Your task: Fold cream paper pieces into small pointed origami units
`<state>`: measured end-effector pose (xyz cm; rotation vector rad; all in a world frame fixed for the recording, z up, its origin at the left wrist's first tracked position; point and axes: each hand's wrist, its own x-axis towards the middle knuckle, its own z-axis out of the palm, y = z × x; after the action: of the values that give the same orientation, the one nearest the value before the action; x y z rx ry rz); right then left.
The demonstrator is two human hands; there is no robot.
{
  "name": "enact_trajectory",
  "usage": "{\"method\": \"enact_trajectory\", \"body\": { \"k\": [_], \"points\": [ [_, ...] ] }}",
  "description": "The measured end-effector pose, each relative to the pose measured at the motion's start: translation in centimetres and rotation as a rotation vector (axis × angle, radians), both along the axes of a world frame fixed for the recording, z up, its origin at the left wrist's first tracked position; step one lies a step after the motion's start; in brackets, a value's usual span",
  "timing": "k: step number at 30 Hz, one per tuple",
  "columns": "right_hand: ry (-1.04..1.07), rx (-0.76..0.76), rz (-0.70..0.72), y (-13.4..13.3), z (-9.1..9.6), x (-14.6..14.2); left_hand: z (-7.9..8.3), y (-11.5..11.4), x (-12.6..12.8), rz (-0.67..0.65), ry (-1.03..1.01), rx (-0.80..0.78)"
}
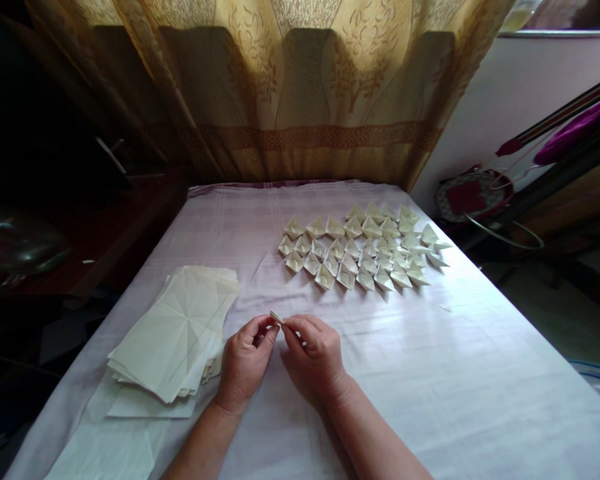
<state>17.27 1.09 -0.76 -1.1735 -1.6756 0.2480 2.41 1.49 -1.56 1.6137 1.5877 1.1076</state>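
Small folded paper piece (pixel 276 317) at our fingertips, between both hands. Our left hand (pixel 245 360): thumb and forefinger pinched together on its left side. Our right hand (pixel 317 353): fingertips likewise pinched on its right side. Left of our fingers, stack of creased sheets (pixel 180 327). Beyond fingers, rightward, folded paper shapes (pixel 371 227) in rows. Beneath fingers, pale cloth (pixel 430 373); farthest beyond, patterned curtain (pixel 350 80).

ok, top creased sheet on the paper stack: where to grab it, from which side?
Likely best: pinch the top sheet by its near corner, coming from the near side. It lies flat, so its edges offer the easiest hold, and that corner points towards the viewer. The left hand, nearest, would first need to let go of the folded paper.
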Motion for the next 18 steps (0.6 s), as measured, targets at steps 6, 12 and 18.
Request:
{"method": "enact_trajectory", "body": {
  "k": [6, 12, 18],
  "points": [
    [0.01, -0.002, 0.096, -0.29, 0.14, -0.1, 0.17, 0.23, 0.0, 0.014, -0.171, -0.042],
    [0.227, -0.144, 0.12, -0.09, -0.38, -0.32, -0.34, 0.38, -0.19, -0.017, -0.225, -0.066],
    [0.254, -0.323, 0.177, -0.1, 0.39, -0.16, -0.31, 0.43, -0.67, -0.14, -0.257, -0.109]
  ]
}}
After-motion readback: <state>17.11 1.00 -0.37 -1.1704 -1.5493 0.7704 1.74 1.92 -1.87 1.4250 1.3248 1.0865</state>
